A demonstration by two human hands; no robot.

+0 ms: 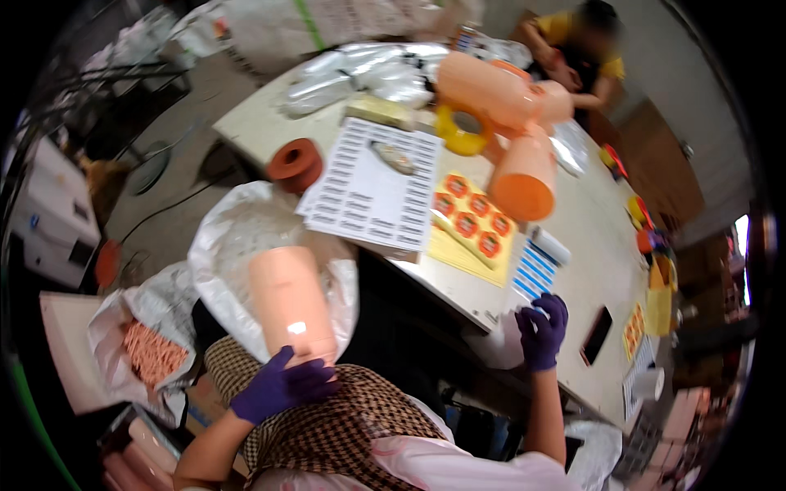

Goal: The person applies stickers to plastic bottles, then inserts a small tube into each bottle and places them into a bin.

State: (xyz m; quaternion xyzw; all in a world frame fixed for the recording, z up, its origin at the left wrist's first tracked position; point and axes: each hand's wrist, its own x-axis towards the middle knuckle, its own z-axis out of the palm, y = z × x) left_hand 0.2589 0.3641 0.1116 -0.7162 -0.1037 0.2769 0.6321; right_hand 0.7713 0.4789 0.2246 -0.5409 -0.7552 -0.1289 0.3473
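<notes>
My left hand (pixel 281 385), in a purple glove, grips the lower end of a peach-coloured roll (pixel 292 303) that stands on my lap over a clear plastic bag (pixel 225 245). At the table's near edge my right hand (pixel 542 329), also gloved in purple, pinches a small white label beside a sheet of blue-striped labels (pixel 534 272). A white sheet of printed labels (pixel 375 188) and a yellow sheet with round orange stickers (pixel 473 222) lie on the table (pixel 589 237) in front of me.
Several peach rolls (pixel 512 123), a yellow tape ring (pixel 463 129) and an orange-red tape roll (pixel 295 162) sit further back. A phone (pixel 596 334) lies right of my right hand. Another person (pixel 577 53) works at the far end. A bag of pink pieces (pixel 151 353) sits at my left.
</notes>
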